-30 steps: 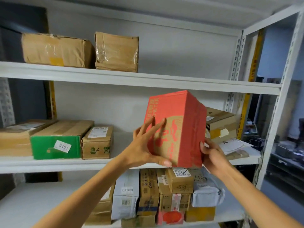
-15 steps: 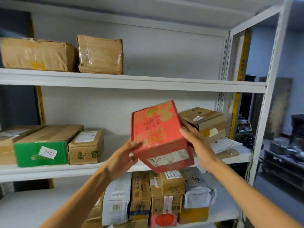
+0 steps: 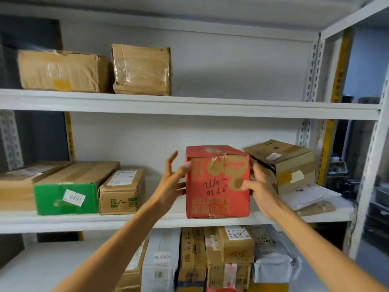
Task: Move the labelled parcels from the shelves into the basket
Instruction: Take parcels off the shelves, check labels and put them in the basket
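Note:
A red cardboard parcel (image 3: pixel 216 186) with handwritten numbers on its front stands upside down on the white middle shelf (image 3: pixel 147 222). My left hand (image 3: pixel 170 184) is at its left side, fingers straight and spread, thumb touching the upper left edge. My right hand (image 3: pixel 261 186) holds the right side, thumb on the front face and fingers wrapped round the corner. Other labelled parcels lie on the same shelf: a green-fronted box (image 3: pixel 65 197) and a small brown box (image 3: pixel 122 192). No basket is in view.
A brown box (image 3: pixel 288 163) sits on white mailers (image 3: pixel 309 194) just right of the red parcel. Two taped brown boxes (image 3: pixel 63 70) (image 3: pixel 143 70) are on the top shelf. Several parcels (image 3: pixel 210 260) crowd the lower shelf. A white upright post (image 3: pixel 370 165) bounds the right side.
The red parcel was held up in the air and turned over between both hands. Now it stands on the middle shelf, and my left hand's fingers have lifted off it.

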